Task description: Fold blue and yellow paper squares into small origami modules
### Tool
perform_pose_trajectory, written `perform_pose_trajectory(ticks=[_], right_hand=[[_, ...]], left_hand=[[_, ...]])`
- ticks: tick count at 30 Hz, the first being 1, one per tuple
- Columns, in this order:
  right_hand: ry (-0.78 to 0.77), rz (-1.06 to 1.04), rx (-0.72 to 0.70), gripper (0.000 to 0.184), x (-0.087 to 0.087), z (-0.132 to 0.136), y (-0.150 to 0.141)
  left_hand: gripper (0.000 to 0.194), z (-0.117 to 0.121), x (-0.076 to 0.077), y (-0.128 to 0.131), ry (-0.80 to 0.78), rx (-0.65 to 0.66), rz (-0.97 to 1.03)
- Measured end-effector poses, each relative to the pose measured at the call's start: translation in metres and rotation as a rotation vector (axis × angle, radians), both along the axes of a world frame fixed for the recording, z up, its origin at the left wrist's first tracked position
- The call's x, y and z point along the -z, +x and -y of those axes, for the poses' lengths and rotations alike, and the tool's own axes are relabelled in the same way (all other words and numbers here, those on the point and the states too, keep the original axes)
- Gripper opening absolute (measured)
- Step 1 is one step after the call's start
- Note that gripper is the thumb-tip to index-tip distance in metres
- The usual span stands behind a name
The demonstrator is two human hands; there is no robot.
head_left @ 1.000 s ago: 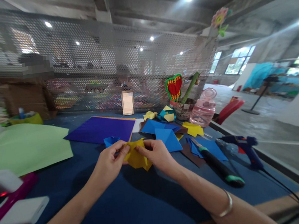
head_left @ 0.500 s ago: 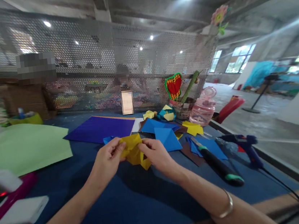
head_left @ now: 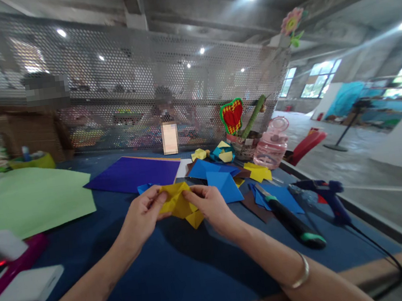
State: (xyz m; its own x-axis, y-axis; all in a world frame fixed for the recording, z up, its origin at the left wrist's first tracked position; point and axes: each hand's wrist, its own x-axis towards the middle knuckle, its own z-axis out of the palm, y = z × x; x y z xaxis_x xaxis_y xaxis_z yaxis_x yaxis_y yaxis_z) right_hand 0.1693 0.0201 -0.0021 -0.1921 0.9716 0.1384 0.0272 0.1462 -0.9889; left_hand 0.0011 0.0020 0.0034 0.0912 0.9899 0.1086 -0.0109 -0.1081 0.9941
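Folded yellow paper point(head_left: 178, 201) is held up above the blue table between my two hands. My left hand point(head_left: 145, 208) pinches its left side, thumb on the near face. On the right side, my right hand point(head_left: 209, 203) grips it with thumb and fingers, and a pointed flap hangs below. The fingers behind the paper are partly hidden. Just beyond lie blue paper pieces point(head_left: 223, 185) and a purple sheet point(head_left: 134, 172). A silver bangle point(head_left: 302, 272) circles my right forearm.
Right of my hands lie a box cutter point(head_left: 294, 222) and a glue gun point(head_left: 327, 193) with its cord. A pink bottle point(head_left: 271, 144) stands behind them. Light green paper point(head_left: 38, 199) and a white flat device point(head_left: 29, 287) are at left. A perforated screen point(head_left: 184, 69) closes the back.
The yellow paper's right part has been folded: the gap in its lower flap has closed, and a pointed flap now shows. Both hands keep hold in nearly the same place.
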Motion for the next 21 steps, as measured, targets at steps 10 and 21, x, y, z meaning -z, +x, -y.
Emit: perform_pose_trajectory(ticks=[10,21], right_hand=[[0.229,0.196,0.035,0.026,0.000,0.003,-0.001],[0.328,0.301,0.010,0.035,-0.009,0.018,-0.004]], left_hand=[[0.025,-0.005,0.003,-0.001,0.026,0.047,-0.150],[0.017,-0.002,0.001,-0.001,0.061,-0.096,-0.233]])
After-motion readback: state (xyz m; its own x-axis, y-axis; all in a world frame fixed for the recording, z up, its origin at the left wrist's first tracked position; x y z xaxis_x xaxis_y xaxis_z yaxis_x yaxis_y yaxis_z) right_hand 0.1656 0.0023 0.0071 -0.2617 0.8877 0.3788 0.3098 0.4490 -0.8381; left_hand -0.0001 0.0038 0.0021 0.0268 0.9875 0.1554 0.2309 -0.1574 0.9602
